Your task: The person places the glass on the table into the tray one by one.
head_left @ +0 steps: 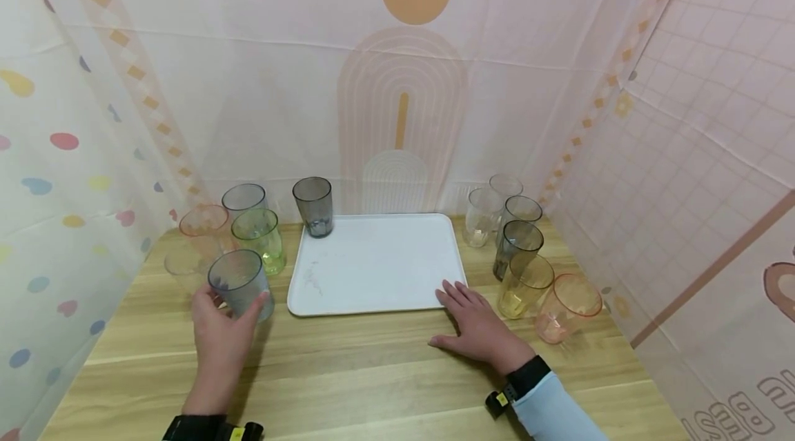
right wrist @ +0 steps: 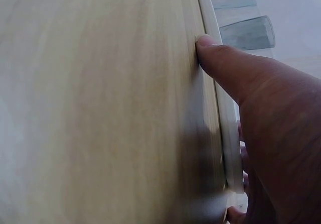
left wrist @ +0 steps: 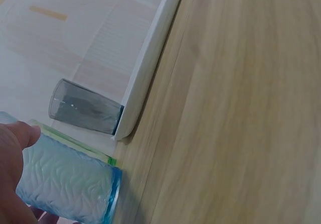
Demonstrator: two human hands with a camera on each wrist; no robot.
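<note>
Left hand point(head_left: 220, 337) grips 1 blue cup point(head_left: 242, 286) (mouth up, long axis near-vertical); right hand point(head_left: 477, 327), spread, touches tray point(head_left: 385, 268).

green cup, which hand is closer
Left. The left hand holds a blue cup in front of the green cup; the right hand is farther right, at the tray.

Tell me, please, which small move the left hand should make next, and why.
The left hand should probably carry the blue see-through textured cup rightward onto the white rectangular tray. It grips that cup just left of the tray, a grey see-through cup stands at the tray's far left corner, and bare tray surface shows in front of that one.
</note>
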